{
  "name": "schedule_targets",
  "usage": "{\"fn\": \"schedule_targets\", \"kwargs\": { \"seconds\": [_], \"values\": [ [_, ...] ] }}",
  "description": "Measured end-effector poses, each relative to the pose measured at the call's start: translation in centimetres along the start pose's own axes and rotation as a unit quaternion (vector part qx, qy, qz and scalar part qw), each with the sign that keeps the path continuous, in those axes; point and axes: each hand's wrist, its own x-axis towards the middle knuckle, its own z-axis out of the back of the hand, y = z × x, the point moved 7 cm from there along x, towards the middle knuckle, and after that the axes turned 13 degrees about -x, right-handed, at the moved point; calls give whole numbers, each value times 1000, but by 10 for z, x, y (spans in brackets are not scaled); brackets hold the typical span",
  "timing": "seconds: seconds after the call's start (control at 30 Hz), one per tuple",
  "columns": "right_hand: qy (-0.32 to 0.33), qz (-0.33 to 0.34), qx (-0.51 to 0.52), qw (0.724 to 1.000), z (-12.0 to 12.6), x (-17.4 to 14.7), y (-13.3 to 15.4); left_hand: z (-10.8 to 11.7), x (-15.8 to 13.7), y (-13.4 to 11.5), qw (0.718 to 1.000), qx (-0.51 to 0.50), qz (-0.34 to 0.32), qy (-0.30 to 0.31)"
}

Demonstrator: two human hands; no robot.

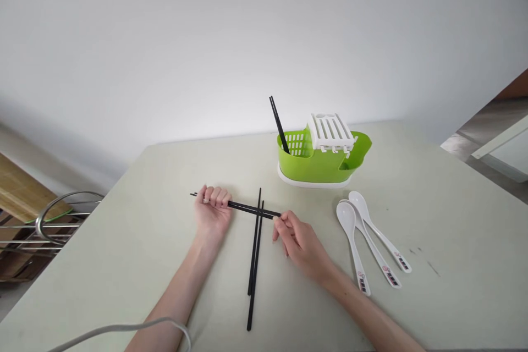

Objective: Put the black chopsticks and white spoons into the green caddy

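A pair of black chopsticks [249, 209] stretches between my two hands. My left hand [213, 209] is wrapped round the thinner part, with the tips poking out on the left. At the thick ends, my right hand [295, 236] pinches the pair between thumb and fingers. Two loose black chopsticks [253, 264] lie lengthwise on the table, passing beneath the held pair. Behind my right hand stands a green cutlery holder [317, 168] with a white slatted cover [331, 131]. More black chopsticks [278, 121] lean upright in its left compartment.
Three white spoons [363, 225] lie on the table [445, 220] to the right. A grey cable [119, 328] crosses near my left forearm. A metal rack [53, 225] stands beyond the left table edge, and a wall [231, 44] rises behind.
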Motion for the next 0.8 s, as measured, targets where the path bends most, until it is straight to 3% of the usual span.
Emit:
{"fn": "schedule_targets", "kwargs": {
  "seconds": [0.1, 0.3, 0.53, 0.8],
  "values": [
    [-8, -9, 17, 1000, 0, -1, -1, 3, -4, 12, 1000, 0, 21, -3],
    [-33, -11, 11, 999, 1, 0, -3, 8, -3, 10, 999, 12, 31, 0],
    [-11, 36, -26, 999, 3, -2, 5, 8, -6, 18, 999, -16, 52, 4],
    [11, -4, 50, 999, 0, -3, -1, 7, -4, 29, 999, -9, 46, -3]
  ]
}}
